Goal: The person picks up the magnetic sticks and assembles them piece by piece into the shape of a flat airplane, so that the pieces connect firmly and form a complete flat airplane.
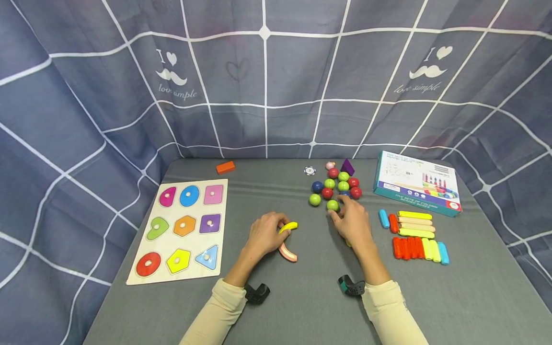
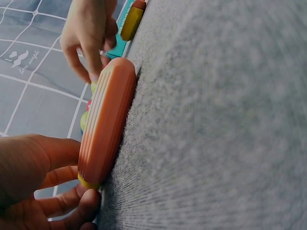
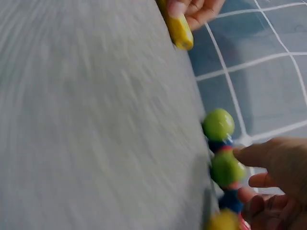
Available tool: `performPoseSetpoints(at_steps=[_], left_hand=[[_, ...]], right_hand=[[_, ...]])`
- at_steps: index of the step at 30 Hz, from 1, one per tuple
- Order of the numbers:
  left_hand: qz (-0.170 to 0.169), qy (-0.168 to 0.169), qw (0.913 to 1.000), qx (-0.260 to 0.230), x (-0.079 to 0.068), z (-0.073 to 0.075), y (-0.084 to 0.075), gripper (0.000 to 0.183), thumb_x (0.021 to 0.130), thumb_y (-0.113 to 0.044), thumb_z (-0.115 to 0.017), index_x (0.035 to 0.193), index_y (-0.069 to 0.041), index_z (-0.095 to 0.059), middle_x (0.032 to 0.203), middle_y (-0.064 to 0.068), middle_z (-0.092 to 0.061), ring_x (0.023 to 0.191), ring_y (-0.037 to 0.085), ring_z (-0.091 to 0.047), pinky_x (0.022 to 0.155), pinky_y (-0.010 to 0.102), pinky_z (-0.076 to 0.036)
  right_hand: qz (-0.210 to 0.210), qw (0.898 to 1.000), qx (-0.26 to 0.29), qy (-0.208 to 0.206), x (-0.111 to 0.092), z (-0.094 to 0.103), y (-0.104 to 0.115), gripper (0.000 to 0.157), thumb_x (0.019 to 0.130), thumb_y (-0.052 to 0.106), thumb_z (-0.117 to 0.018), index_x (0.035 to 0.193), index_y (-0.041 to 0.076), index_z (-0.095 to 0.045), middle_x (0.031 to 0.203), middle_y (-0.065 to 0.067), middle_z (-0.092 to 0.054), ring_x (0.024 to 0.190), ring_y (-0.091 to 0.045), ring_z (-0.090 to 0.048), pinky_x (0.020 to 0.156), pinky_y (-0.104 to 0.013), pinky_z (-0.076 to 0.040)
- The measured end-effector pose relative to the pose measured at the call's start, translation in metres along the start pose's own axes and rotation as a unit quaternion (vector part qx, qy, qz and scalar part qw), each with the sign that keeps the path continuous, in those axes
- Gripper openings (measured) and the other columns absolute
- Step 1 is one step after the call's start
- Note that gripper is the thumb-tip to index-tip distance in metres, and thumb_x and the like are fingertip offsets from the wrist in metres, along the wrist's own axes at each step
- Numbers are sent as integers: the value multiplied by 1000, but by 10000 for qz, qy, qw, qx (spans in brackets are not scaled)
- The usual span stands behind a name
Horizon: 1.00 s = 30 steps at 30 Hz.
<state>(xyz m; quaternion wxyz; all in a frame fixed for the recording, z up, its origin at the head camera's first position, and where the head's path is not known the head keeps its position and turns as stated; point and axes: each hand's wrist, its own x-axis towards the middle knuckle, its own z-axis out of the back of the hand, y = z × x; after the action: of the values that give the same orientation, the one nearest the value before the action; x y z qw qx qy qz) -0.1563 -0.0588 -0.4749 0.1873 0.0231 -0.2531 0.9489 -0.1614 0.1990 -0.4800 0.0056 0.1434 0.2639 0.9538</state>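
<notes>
My left hand point(image 1: 266, 233) pinches a yellow curved piece point(image 1: 291, 225), like a toy banana, between thumb and fingers; the right wrist view shows this yellow piece point(image 3: 178, 28) too. Beside that hand lies a pink striped curved piece point(image 1: 287, 252). It looks orange and ridged close up in the left wrist view, with the hand's fingers point(image 2: 88, 203) near its lower end. Over on the right, my right hand point(image 1: 354, 221) has its thumb and index finger spread at a green ball point(image 1: 332, 205). Contact is hard to tell. Under its wrist a yellow thing point(image 1: 348, 243) is mostly hidden.
Red, blue and green balls point(image 1: 327, 193) cluster beyond the right hand, near a purple wedge point(image 1: 347, 167) and a chip point(image 1: 309, 170). A shape puzzle board point(image 1: 168, 239) lies left, an orange block point(image 1: 225, 167) behind. At right are a box point(image 1: 416, 184) and clay sticks point(image 1: 415, 232).
</notes>
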Motion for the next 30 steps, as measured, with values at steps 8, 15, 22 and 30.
performPoseSetpoints(at_steps=[8,15,22,30], left_hand=[[131,77,9999,11,1,-1,1,17,78,-27,-77,92,-21,-70,82,-5,-61,68,9,-53,56,30,-41],[122,103,9999,-3,2,-2,2,16,78,-27,-77,91,-21,-69,81,-5,-59,68,9,-51,56,29,-40],[110,116,9999,-33,2,-2,3,16,78,-27,-76,92,-21,-69,81,-6,-59,68,8,-51,56,29,-40],[40,49,10000,-66,2,-2,4,14,78,-26,-76,90,-23,-69,81,-6,-60,66,8,-51,55,27,-40]], right_hand=[[-1352,9881,-688,-251,-11,50,-46,41,87,31,-65,113,-1,-63,90,-19,-62,79,-40,-57,59,-50,-42],[-1912,9777,-847,200,-18,57,-61,34,87,31,-65,97,-2,-65,94,-21,-56,83,-43,-54,61,-52,-41],[-280,9988,-403,34,-15,44,-26,26,88,29,-67,102,6,-66,103,-12,-60,94,-35,-56,71,-53,-42],[1510,9821,129,1116,-18,1,33,17,85,29,-72,95,15,-70,93,3,-64,88,-18,-54,75,-39,-44]])
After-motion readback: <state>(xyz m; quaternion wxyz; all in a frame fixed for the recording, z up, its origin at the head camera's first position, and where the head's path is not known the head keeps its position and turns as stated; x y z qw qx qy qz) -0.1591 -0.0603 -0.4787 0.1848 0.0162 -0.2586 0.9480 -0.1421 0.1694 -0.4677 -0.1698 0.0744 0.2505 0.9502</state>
